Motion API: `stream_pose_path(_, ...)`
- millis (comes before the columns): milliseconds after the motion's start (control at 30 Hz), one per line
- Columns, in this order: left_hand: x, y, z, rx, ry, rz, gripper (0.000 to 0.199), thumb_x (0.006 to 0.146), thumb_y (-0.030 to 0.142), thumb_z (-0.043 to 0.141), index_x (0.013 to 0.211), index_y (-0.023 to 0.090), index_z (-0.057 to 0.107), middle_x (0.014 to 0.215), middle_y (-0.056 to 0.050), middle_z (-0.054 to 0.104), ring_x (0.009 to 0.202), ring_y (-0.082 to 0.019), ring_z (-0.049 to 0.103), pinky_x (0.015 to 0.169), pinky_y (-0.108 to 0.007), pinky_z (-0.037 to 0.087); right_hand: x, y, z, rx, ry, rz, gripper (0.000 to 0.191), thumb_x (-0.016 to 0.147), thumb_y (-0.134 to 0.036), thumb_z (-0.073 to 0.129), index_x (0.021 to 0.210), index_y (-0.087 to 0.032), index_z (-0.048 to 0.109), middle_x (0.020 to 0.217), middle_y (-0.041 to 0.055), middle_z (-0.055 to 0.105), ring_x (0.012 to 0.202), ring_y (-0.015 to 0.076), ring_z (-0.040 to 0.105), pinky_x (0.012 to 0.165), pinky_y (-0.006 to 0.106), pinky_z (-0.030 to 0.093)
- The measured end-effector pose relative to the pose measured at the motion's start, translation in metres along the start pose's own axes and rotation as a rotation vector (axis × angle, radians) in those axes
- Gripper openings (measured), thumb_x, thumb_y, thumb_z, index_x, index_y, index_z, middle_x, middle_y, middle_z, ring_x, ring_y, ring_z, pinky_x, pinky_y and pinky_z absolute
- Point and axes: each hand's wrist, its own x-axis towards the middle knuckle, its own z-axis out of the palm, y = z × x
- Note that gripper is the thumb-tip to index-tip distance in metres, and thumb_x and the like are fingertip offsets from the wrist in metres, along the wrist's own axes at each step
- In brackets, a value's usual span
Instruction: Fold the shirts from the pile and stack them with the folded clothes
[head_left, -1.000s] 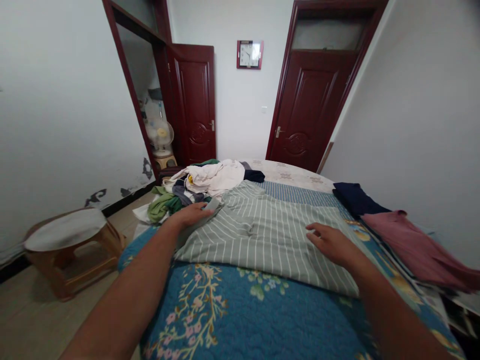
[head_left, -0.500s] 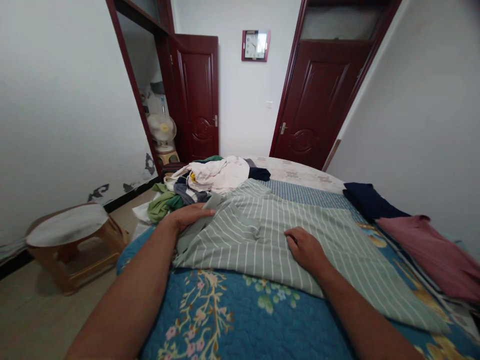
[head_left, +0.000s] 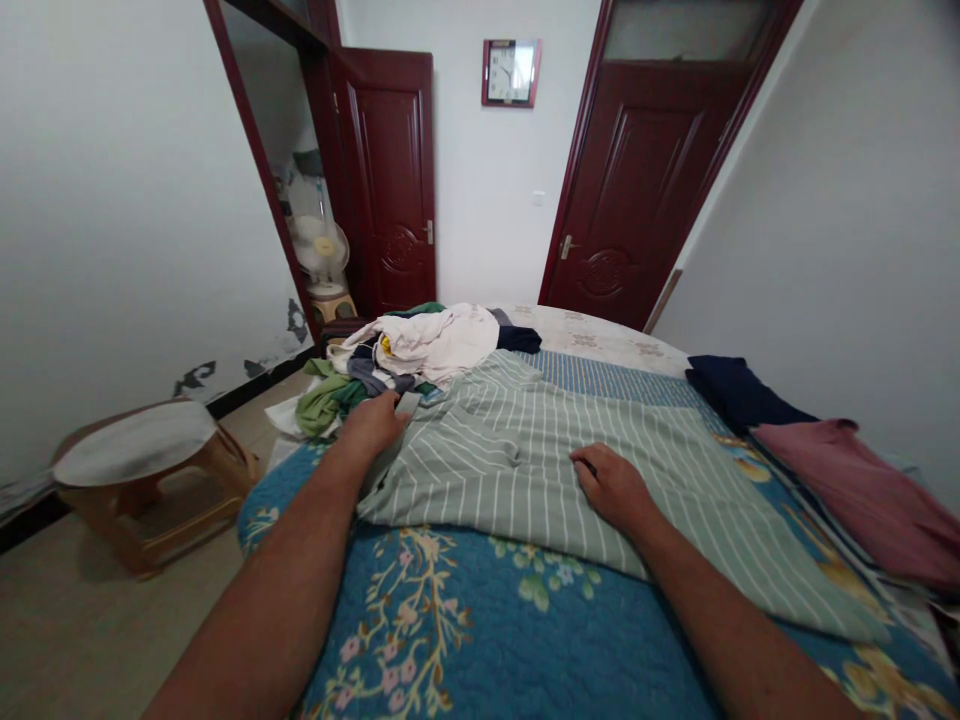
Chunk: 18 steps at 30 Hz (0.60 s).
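Observation:
A pale green shirt with white stripes lies spread across the bed, its long body stretching toward the lower right. At the shirt's left end my left hand is closed on a plain green edge of the cloth, which shows beside the thumb. Around the middle of the shirt rests my right hand, its fingers curled in. A small dark spot shows between those fingers, and I cannot make out whether they hold anything.
A heap of mixed clothes lies beyond my left hand. On the right are a navy folded garment and a pink one. The blue flowered quilt covers the bed. A stool stands on the floor at left.
My left hand has moved slightly away from me and turned, with the shirt's edge still in it. The shirt's left corner has shifted a little. My right hand stays in place.

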Motion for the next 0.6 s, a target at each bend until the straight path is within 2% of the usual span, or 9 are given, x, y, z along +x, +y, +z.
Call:
stream_pose_path(67, -0.011, 0.011, -0.010, 0.004, 0.160, 0.034, 0.045, 0.098, 0.041, 0.053, 0.134, 0.017, 0.069, 0.123, -0.021, 0.077, 0.114, -0.036, 0.072, 0.094, -0.040, 0.051, 0.000, -0.001, -0.001, -0.010, -0.003, 0.003, 0.030, 0.103, -0.028, 0.047, 0.114, -0.021, 0.074, 0.114, 0.0087, 0.074, 0.108, 0.0232, 0.070, 0.098, 0.035, 0.052)
stream_pose_path(133, -0.019, 0.023, -0.015, -0.045, 0.236, 0.125, 0.043, 0.101, 0.042, 0.049, 0.130, 0.018, 0.071, 0.118, -0.018, 0.078, 0.113, -0.034, 0.072, 0.096, -0.039, 0.050, 0.000, -0.002, -0.002, -0.019, -0.006, 0.009, 0.030, 0.103, -0.028, 0.048, 0.115, -0.021, 0.074, 0.114, 0.0086, 0.074, 0.108, 0.0230, 0.070, 0.097, 0.034, 0.051)
stream_pose_path(167, -0.021, 0.028, -0.015, -0.069, 0.209, 0.174, 0.043, 0.102, 0.044, 0.049, 0.128, 0.019, 0.072, 0.116, -0.017, 0.079, 0.112, -0.033, 0.072, 0.096, -0.038, 0.050, 0.001, -0.002, -0.002, -0.026, -0.009, 0.012, 0.030, 0.103, -0.028, 0.048, 0.115, -0.021, 0.074, 0.114, 0.0085, 0.074, 0.107, 0.0229, 0.070, 0.097, 0.034, 0.051)
stream_pose_path(233, -0.021, 0.035, -0.009, -0.076, 0.056, 0.246, 0.044, 0.099, 0.050, 0.055, 0.125, 0.020, 0.074, 0.114, -0.015, 0.080, 0.111, -0.032, 0.073, 0.095, -0.037, 0.050, 0.001, -0.003, -0.002, -0.037, -0.007, 0.016, 0.030, 0.103, -0.028, 0.048, 0.115, -0.021, 0.074, 0.114, 0.0085, 0.074, 0.107, 0.0229, 0.070, 0.095, 0.033, 0.051)
stream_pose_path(300, -0.017, 0.037, 0.003, -0.048, -0.086, 0.266, 0.044, 0.091, 0.051, 0.064, 0.120, 0.020, 0.077, 0.118, -0.016, 0.079, 0.112, -0.033, 0.072, 0.092, -0.037, 0.051, 0.000, -0.005, -0.003, -0.043, -0.002, 0.007, 0.031, 0.104, -0.029, 0.047, 0.115, -0.021, 0.074, 0.114, 0.0089, 0.073, 0.107, 0.0231, 0.069, 0.094, 0.033, 0.051)
stream_pose_path(367, -0.011, 0.037, 0.015, -0.057, -0.149, 0.269, 0.038, 0.085, 0.046, 0.070, 0.112, 0.021, 0.079, 0.118, -0.016, 0.079, 0.111, -0.034, 0.072, 0.090, -0.036, 0.051, 0.000, -0.008, -0.005, -0.041, -0.006, -0.008, 0.031, 0.104, -0.031, 0.048, 0.114, -0.020, 0.074, 0.113, 0.0090, 0.073, 0.106, 0.0233, 0.069, 0.092, 0.033, 0.051)
stream_pose_path(500, 0.003, 0.031, 0.025, -0.237, -0.208, 0.366, 0.027, 0.085, 0.044, 0.063, 0.090, 0.022, 0.077, 0.092, -0.008, 0.078, 0.093, -0.027, 0.070, 0.082, -0.033, 0.050, -0.002, -0.013, -0.009, -0.045, -0.008, -0.022, 0.030, 0.105, -0.040, 0.052, 0.112, -0.022, 0.074, 0.108, 0.0077, 0.072, 0.101, 0.0224, 0.069, 0.089, 0.032, 0.051)
stream_pose_path(600, 0.012, 0.029, 0.024, -0.361, -0.116, 0.426, 0.032, 0.088, 0.047, 0.055, 0.087, 0.021, 0.073, 0.086, -0.005, 0.074, 0.086, -0.024, 0.067, 0.079, -0.033, 0.049, -0.003, -0.014, -0.010, -0.054, -0.008, -0.047, 0.031, 0.104, -0.044, 0.054, 0.113, -0.023, 0.074, 0.107, 0.0077, 0.072, 0.101, 0.0219, 0.068, 0.091, 0.032, 0.051)
